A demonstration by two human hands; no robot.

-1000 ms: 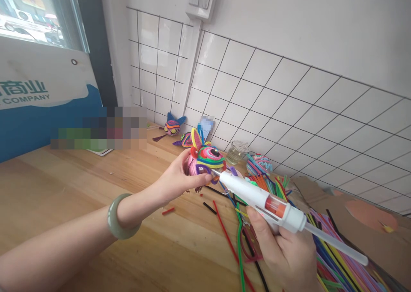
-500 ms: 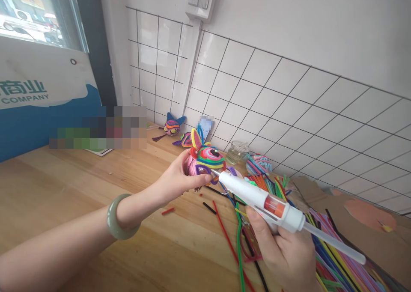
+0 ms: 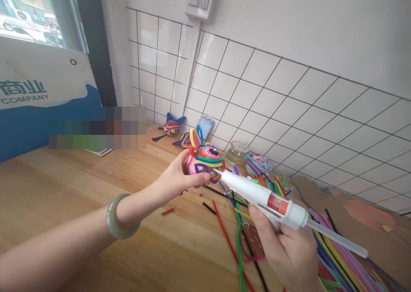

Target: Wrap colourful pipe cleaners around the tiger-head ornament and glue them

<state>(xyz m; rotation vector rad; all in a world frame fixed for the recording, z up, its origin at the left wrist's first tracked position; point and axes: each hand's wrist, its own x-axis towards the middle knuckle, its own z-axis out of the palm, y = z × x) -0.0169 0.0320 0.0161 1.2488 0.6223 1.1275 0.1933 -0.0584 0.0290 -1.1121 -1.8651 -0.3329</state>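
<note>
My left hand (image 3: 183, 172), with a green bangle (image 3: 122, 217) at its wrist, holds a colourful pipe-cleaner figure (image 3: 208, 156) with a yellow-edged ear and a round eye. Its thumb lies along the figure's lower side, and the other fingers are mostly hidden behind it. My right hand (image 3: 285, 245) is wrapped round the handle of a white glue gun (image 3: 257, 192), which has a long clear glue stick (image 3: 337, 237) coming out of its rear. The metal nozzle points left and is at the lower right side of the figure, by the purple loop.
Pipe cleaners (image 3: 346, 257) lie in a bundle at the lower right, beside brown cardboard (image 3: 369, 223). Loose red, green and black strips are on the wooden table (image 3: 144, 257). A glass jar (image 3: 236, 153) and finished-looking figures (image 3: 172, 127) stand by the gridded wall.
The glue gun and my right hand have shifted slightly to the right, and the nozzle has drawn back a little. My left hand and the figure have barely moved.
</note>
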